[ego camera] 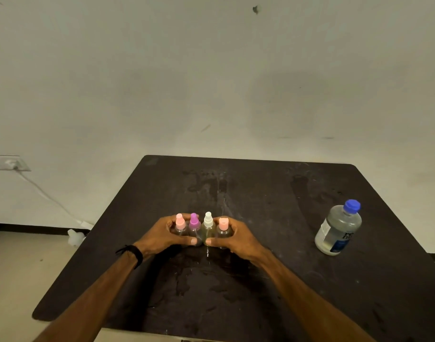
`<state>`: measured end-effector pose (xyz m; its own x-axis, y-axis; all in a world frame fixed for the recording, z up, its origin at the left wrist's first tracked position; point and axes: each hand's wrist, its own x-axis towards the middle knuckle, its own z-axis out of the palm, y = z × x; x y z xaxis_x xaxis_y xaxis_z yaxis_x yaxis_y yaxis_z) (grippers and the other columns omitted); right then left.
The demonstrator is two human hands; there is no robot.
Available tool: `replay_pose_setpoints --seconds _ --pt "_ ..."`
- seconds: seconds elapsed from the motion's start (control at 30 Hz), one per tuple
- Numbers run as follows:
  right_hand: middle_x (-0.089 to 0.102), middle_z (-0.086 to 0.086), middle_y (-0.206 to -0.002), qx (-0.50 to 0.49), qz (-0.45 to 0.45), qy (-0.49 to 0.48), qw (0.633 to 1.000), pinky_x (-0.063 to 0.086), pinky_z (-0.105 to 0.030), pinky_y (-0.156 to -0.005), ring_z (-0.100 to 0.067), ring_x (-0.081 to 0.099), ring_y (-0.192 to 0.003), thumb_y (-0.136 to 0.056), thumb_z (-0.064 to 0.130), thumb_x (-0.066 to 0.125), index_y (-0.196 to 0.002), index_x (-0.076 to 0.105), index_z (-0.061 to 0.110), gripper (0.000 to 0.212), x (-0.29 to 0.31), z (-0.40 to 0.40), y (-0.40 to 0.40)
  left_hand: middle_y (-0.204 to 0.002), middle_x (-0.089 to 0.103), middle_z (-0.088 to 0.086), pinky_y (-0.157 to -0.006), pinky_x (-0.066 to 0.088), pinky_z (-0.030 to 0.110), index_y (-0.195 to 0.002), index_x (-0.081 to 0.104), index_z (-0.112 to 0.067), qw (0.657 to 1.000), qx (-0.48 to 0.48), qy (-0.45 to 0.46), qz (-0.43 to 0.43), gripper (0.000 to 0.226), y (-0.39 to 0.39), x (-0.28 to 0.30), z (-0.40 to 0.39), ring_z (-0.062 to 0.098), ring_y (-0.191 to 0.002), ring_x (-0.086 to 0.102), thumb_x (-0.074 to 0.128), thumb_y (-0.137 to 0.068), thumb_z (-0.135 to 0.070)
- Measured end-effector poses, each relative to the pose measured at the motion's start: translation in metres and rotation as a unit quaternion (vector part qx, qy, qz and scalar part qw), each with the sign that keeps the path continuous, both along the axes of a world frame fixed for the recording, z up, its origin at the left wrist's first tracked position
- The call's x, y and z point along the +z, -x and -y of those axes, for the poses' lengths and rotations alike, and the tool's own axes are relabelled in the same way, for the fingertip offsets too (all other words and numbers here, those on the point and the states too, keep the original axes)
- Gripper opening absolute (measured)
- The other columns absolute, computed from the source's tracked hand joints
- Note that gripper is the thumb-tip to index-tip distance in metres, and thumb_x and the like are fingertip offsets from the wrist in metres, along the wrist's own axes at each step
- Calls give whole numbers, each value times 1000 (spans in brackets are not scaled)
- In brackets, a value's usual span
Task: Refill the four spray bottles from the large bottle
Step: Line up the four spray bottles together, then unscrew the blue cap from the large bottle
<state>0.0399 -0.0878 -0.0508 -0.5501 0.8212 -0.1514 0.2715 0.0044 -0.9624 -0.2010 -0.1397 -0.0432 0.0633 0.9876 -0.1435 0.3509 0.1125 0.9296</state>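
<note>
Both hands (201, 236) clamp 4 spray bottles (201, 228) together; large bottle (338, 229) stands well right.

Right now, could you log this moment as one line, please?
left hand, right hand: grip four spray bottles | large bottle: capped, untouched

The left hand (167, 234) and right hand (236, 236) hide the lower bodies of the four small clear spray bottles (201, 229); the dark table (260, 292) runs off the bottom edge.
</note>
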Motion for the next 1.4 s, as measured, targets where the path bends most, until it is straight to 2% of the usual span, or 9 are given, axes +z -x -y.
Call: replay_pose_setpoints --seconds 0.1,0.27,0.43,0.63,0.77,0.87,1.07,1.2,1.4 --pt "67 9 -119 -4 12 -19 1000 53 -31 -95 -8 64 -108 -64 25 91 -129 56 29 73 -2 0 -1 -127 68 -16 -104 48 26 -134 58 -30 1000 -6 -11 -17 75 3 2 0 3 -117 63 91 -68 -14" --pt "53 17 -127 -10 20 -30 999 43 -12 -85 -3 51 -118 -61 33 92 -141 41 30 95 3 5 -10 -141 55 -15 -112 43 34 -143 44 -33 999 -22 -2 -30 101 12 14 0 5 -129 54 97 -57 -33" --pt "43 13 -143 -37 14 -65 997 43 -19 -97 0 46 -126 -53 50 92 -149 30 30 116 11 7 -31 -150 48 -14 -118 36 34 -147 39 -37 999 -20 -25 -18 118 25 40 11 5 -138 46 96 -45 -55" --pt "51 17 -134 -139 -1 -246 959 53 -26 -87 3 51 -121 -79 56 72 -141 45 29 72 60 32 -66 -139 58 -14 -113 41 34 -138 55 -30 966 121 -226 -40 90 11 104 33 -1 -129 53 58 -69 -87" --pt "64 14 -110 -211 -5 -420 883 52 -21 -74 -6 62 -101 -88 41 70 -120 61 23 39 130 35 -112 -136 61 -1 -104 47 22 -133 56 -12 906 171 -386 -22 63 -48 159 46 10 -127 56 53 -92 -60" --pt "66 16 -95 -251 86 -459 848 50 -15 -70 -2 63 -88 -88 47 67 -109 63 26 29 176 19 -155 -128 64 -4 -94 52 19 -126 59 -13 895 153 -419 8 39 -120 179 51 9 -115 64 67 -95 -35" --pt "67 3 -90 -144 447 -346 812 51 -31 -71 -15 61 -80 -81 64 62 -96 64 21 45 205 -22 -220 -133 57 -11 -102 51 31 -134 53 -25 949 66 -306 25 54 -267 108 23 5 -122 56 78 -86 -27" --pt "65 -2 -74 -104 513 -332 785 51 -33 -65 -19 61 -69 -81 67 59 -75 63 13 55 191 -26 -231 -158 35 -7 -118 36 37 -155 30 -23 989 3 -140 -39 99 -318 58 -6 13 -144 37 82 -75 -51" --pt "43 1 -63 -84 546 -297 779 42 -29 -58 -19 51 -67 -83 59 65 -61 37 22 51 170 -25 -230 -133 64 -10 -100 53 34 -141 50 -28 992 18 -120 -43 98 -339 41 -33 12 -122 61 82 -57 -65"
